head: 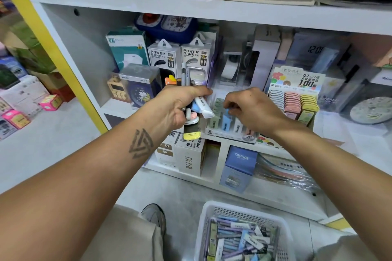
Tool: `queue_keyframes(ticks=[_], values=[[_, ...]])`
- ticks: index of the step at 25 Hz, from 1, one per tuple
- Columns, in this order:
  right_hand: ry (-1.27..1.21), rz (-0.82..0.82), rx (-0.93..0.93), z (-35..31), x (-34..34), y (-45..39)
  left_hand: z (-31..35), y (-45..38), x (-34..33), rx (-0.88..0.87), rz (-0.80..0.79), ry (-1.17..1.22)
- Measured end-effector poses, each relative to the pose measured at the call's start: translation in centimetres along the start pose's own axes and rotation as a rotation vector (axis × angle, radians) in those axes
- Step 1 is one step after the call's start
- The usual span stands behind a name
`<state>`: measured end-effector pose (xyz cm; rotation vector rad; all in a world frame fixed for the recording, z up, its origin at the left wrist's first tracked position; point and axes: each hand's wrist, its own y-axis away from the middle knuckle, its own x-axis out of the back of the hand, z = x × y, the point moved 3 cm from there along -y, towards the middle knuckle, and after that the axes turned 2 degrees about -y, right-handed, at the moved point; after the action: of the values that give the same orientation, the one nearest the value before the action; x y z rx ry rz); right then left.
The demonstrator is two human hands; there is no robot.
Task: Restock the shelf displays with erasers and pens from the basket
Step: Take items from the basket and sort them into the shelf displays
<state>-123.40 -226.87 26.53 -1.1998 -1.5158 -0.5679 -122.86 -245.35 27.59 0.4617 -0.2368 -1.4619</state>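
My left hand (180, 104) is shut on a bundle of pens and erasers (191, 82), held upright in front of the middle shelf. My right hand (252, 106) reaches into the eraser display tray (231, 131), its fingertips pinching a blue eraser (226, 113) standing among green, blue and white ones. On the floor at the bottom stands the white basket (206, 214), holding several loose pens and erasers (239, 237).
A lead-refill display (297, 93) sits right of the tray. Power bank boxes (163, 55), clocks and a tape dispenser (230, 68) crowd the shelf behind. Boxes fill the lower shelf (239, 167). A yellow post (70, 74) stands at left. My shoe (154, 216) is beside the basket.
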Motion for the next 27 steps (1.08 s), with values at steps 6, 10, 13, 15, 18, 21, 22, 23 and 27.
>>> queue_keyframes(ticks=[6,10,13,15,18,21,22,23,27], values=[[-0.16,-0.025,-0.018,-1.1,0.7,0.2,-0.1,0.0,-0.5,-0.012,0.015,-0.023],[-0.968,-0.09,-0.219,-2.8,2.1,0.9,-0.2,0.0,-1.4,-0.031,-0.002,-0.02],[-1.092,-0.157,-0.277,-3.6,1.9,1.8,-0.3,0.3,-2.3,-0.041,-0.047,0.028],[-1.147,-0.144,-0.309,-3.2,2.1,2.0,-0.2,0.5,-3.0,-0.035,-0.102,0.067],[-1.212,-0.108,-0.346,-2.0,2.8,2.3,0.1,0.8,-4.3,-0.015,-0.192,0.063],[-1.178,0.059,-0.439,0.1,3.6,2.4,0.1,0.9,-5.1,0.037,-0.247,0.059],[-1.108,0.114,-0.447,0.9,4.0,2.4,0.1,0.8,-5.1,0.05,-0.243,0.065],[-1.029,0.157,-0.441,1.6,4.3,2.4,0.1,0.7,-5.1,0.057,-0.238,0.072],[-0.712,0.227,-0.352,3.2,5.3,2.4,0.1,0.4,-4.7,0.057,-0.197,0.104]])
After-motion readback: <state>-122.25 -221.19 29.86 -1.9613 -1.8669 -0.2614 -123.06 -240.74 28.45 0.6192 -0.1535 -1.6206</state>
